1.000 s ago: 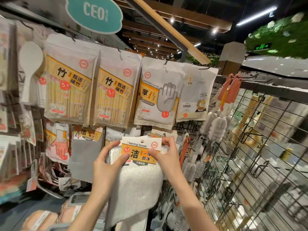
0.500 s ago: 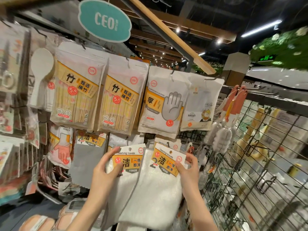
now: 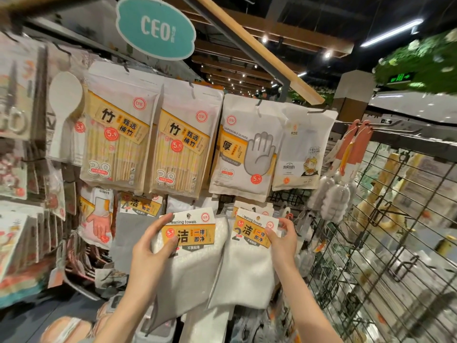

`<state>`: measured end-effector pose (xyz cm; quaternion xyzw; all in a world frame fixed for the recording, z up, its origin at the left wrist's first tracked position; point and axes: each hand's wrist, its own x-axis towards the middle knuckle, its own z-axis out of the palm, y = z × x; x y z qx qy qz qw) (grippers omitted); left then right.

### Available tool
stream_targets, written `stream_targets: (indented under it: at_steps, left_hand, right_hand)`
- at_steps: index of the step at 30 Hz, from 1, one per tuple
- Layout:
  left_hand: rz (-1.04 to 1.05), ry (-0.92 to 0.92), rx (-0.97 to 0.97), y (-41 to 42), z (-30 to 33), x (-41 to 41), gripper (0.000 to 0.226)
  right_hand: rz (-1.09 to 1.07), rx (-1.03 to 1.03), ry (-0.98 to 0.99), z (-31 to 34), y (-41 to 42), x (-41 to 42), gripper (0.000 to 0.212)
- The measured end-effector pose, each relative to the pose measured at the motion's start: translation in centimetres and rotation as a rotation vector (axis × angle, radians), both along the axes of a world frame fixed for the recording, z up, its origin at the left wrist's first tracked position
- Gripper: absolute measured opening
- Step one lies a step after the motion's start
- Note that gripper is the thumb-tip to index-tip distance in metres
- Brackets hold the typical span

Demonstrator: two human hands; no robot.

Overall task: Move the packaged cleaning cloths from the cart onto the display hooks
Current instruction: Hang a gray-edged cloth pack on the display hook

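Side by side, my left hand (image 3: 148, 253) and right hand (image 3: 282, 241) each pinched a cleaning-towel pack (image 3: 190, 243) by its card, edges overlapping beneath the glove bags (image 3: 244, 149).

Two white cleaning-cloth packs, yellow header cards: left pack (image 3: 190, 253), right pack (image 3: 249, 256), side by side.

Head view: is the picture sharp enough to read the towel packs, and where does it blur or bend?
Head view: the labels on the left cleaning towel pack and the right cleaning towel pack read clearly; the racks at the left edge smear with blur; the wire grid at right bows from wide-angle distortion; ceiling strip light glares.
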<state>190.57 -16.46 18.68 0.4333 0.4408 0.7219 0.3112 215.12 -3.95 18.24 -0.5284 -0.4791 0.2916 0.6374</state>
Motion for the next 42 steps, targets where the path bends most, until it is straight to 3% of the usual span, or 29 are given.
stream_targets:
  at_steps: [8, 20, 28, 37, 42]
  left_hand:
    - [-0.015, 0.015, -0.018, 0.0, -0.4, 0.0, 0.043]
    - [-0.012, 0.037, -0.048, -0.4, 0.0, -0.4, 0.021]
    - [-0.02, 0.035, -0.062, -0.8, 0.5, -0.5, 0.018]
    - [-0.04, 0.018, -0.058, -0.9, 0.7, 0.2, 0.02]
    - [-0.068, 0.02, -0.047, -0.4, 0.8, 0.8, 0.022]
  right_hand:
    - [-0.081, -0.02, -0.032, -0.2, 1.9, -0.4, 0.028]
    - [-0.175, -0.066, -0.212, 0.2, 5.3, -0.8, 0.026]
    - [-0.28, -0.089, -0.287, 1.2, 5.3, -1.6, 0.031]
    - [-0.113, -0.099, -0.431, 0.9, 2.3, -0.4, 0.018]
    - [0.018, -0.007, -0.369, 2.9, -1.6, -0.5, 0.018]
